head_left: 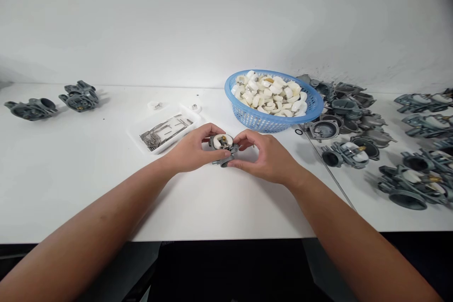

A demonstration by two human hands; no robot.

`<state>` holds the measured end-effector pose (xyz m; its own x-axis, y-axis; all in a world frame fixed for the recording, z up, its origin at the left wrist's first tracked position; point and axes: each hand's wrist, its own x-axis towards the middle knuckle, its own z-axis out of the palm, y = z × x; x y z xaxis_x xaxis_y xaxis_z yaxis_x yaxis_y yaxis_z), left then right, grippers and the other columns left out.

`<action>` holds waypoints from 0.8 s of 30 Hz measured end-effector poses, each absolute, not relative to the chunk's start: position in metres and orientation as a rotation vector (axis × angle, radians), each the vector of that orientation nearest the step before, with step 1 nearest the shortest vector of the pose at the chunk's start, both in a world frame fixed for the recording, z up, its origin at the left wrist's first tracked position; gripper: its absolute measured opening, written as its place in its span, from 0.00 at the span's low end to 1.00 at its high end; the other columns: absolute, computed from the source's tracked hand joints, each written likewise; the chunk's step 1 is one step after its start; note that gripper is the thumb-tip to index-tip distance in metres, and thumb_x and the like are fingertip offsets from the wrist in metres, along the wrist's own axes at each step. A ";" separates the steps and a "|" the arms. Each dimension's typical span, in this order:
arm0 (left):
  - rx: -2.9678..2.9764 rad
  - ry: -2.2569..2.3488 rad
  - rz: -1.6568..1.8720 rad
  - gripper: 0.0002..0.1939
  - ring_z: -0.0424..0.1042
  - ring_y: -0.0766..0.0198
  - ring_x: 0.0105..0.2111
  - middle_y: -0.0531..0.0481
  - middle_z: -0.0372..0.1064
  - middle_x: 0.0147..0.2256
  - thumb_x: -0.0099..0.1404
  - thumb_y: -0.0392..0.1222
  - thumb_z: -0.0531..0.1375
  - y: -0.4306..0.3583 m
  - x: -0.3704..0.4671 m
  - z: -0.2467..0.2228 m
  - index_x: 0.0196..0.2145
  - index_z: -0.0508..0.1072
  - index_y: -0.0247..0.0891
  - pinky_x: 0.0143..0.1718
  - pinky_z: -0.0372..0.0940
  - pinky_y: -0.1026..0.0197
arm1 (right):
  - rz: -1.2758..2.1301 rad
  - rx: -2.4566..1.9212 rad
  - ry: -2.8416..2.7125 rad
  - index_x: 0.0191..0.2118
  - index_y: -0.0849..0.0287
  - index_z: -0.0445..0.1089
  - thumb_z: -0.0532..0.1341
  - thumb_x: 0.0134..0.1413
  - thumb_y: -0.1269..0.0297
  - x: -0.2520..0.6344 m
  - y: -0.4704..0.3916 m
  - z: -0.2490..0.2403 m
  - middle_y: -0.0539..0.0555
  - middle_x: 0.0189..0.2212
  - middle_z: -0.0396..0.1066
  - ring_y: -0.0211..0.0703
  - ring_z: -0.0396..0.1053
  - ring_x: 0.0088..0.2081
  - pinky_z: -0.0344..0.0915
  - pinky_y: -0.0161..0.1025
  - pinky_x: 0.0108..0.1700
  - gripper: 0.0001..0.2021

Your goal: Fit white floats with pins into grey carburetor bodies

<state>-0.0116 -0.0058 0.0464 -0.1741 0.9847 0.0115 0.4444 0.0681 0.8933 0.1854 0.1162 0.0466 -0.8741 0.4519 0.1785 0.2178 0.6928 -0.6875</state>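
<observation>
Between my two hands is a grey metal carburetor [226, 158], its open side up, just above or on the white table. A white ring-shaped float [218, 142] sits in it, with brass parts in the middle. My left hand [196, 148] grips the carburetor from the left, thumb across its near side and fingers behind. My right hand [264, 153] closes on its right side, thumb at the lower edge and fingertips near the top. A small pin-like bit shows by the right fingers, too small to name.
A white tray [166, 144] of thin metal pins lies left of my hands. Behind stands a blue basket [255, 120] heaped with white floats. Carburetor bodies and bowls [345, 108] pile up at right; more carburetors [414, 184] with floats stand far right. Two carburetors [79, 96] sit at left.
</observation>
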 end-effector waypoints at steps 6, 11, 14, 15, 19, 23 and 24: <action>1.202 1.683 1.095 0.22 0.73 0.59 0.38 0.49 0.74 0.42 0.55 0.47 0.70 -0.004 -0.002 0.050 0.45 0.71 0.41 0.37 0.70 0.55 | 0.894 -0.573 -2.552 0.54 0.49 0.66 0.73 0.48 0.52 0.184 0.112 0.043 0.54 0.47 0.78 0.56 0.76 0.50 0.72 0.50 0.48 0.28; 1.239 1.680 1.041 0.22 0.72 0.61 0.39 0.50 0.72 0.42 0.57 0.48 0.69 -0.006 -0.004 0.053 0.47 0.70 0.42 0.41 0.69 0.55 | 0.723 -0.367 -2.516 0.59 0.51 0.64 0.73 0.50 0.52 0.181 0.113 0.038 0.58 0.60 0.70 0.59 0.68 0.61 0.66 0.55 0.60 0.33; 1.312 1.678 1.020 0.22 0.70 0.63 0.37 0.51 0.71 0.41 0.58 0.50 0.69 -0.006 -0.006 0.051 0.48 0.70 0.43 0.39 0.68 0.57 | 0.738 -0.240 -2.526 0.58 0.51 0.66 0.72 0.53 0.54 0.180 0.115 0.037 0.56 0.57 0.73 0.56 0.69 0.59 0.65 0.53 0.60 0.29; 1.319 1.670 1.017 0.23 0.69 0.64 0.36 0.51 0.70 0.40 0.59 0.51 0.69 -0.006 -0.007 0.051 0.49 0.70 0.43 0.37 0.68 0.58 | 0.753 -0.235 -2.531 0.58 0.51 0.67 0.72 0.53 0.55 0.180 0.116 0.036 0.56 0.56 0.73 0.56 0.70 0.58 0.66 0.53 0.59 0.28; 1.273 1.609 1.030 0.24 0.72 0.63 0.34 0.52 0.72 0.38 0.59 0.52 0.69 -0.006 -0.011 0.046 0.51 0.71 0.44 0.38 0.70 0.56 | 0.724 -0.301 -2.546 0.60 0.51 0.66 0.72 0.52 0.53 0.181 0.118 0.034 0.57 0.58 0.72 0.60 0.67 0.62 0.65 0.57 0.61 0.31; 1.226 1.567 1.090 0.25 0.76 0.58 0.36 0.49 0.76 0.40 0.57 0.52 0.70 -0.006 -0.012 0.044 0.50 0.72 0.44 0.39 0.72 0.53 | 0.708 -0.324 -2.547 0.62 0.50 0.64 0.72 0.52 0.53 0.183 0.118 0.034 0.57 0.61 0.69 0.62 0.62 0.66 0.61 0.60 0.65 0.33; 1.229 1.567 1.107 0.25 0.76 0.58 0.37 0.48 0.76 0.41 0.57 0.52 0.70 -0.006 -0.012 0.043 0.50 0.73 0.45 0.39 0.73 0.52 | 0.729 -0.322 -2.545 0.63 0.50 0.63 0.72 0.52 0.53 0.184 0.117 0.035 0.58 0.62 0.68 0.62 0.62 0.66 0.61 0.61 0.65 0.34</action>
